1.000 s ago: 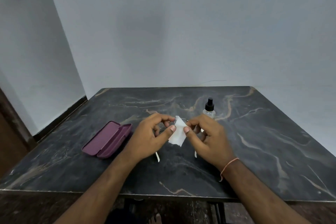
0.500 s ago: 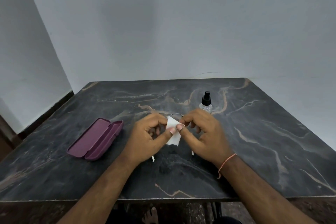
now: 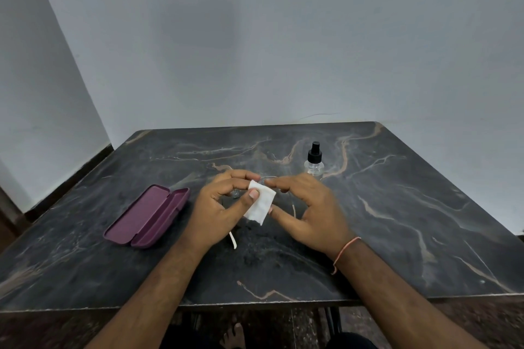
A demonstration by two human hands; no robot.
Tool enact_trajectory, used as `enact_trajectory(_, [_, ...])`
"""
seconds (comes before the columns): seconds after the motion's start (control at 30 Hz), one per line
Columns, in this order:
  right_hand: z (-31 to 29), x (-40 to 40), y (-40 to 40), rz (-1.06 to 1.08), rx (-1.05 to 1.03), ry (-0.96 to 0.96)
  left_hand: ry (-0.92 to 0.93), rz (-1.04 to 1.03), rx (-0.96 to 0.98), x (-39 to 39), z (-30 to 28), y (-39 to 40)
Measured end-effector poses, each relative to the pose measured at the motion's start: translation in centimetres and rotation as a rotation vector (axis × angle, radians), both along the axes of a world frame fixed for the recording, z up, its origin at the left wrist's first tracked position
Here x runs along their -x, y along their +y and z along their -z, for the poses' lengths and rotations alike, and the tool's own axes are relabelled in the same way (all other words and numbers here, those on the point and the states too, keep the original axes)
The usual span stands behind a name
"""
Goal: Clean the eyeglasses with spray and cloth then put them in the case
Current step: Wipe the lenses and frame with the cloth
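On the dark marble counter, your open purple case lies left of both hands, nearer your left hand. That hand's grip pinches the white cloth over one lens; your right hand steadies the eyeglasses, held mid-counter, long axis left-right. The spray bottle stands far right.

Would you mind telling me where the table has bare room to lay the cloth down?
Bare: table right of the bottle, and the far strip behind the case. Crowded: the middle, where both hands hold cloth and glasses.
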State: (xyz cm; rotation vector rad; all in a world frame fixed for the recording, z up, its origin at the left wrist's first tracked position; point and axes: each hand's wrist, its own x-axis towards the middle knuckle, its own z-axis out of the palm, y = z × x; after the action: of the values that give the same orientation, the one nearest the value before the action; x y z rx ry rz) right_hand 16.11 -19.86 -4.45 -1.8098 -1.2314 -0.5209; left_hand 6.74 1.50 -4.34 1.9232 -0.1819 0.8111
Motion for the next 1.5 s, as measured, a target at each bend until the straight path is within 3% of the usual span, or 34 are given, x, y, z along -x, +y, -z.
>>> enact_trajectory(0.5, [0.65, -0.01, 0.68, -0.197, -0.067, 0.429, -0.012, -0.048, 0.064, -0.14, 0.01, -0.35])
enact_trajectory(1.17, [0.17, 0.31, 0.49, -0.264, 0.014, 0.470, -0.062, -0.164, 0.093, -0.29, 0.35, -0.40])
enact_trajectory(1.5, [0.48, 0.06, 0.74, -0.136, -0.071, 0.483, -0.047, -0.075, 0.086, -0.08, 0.14, -0.69])
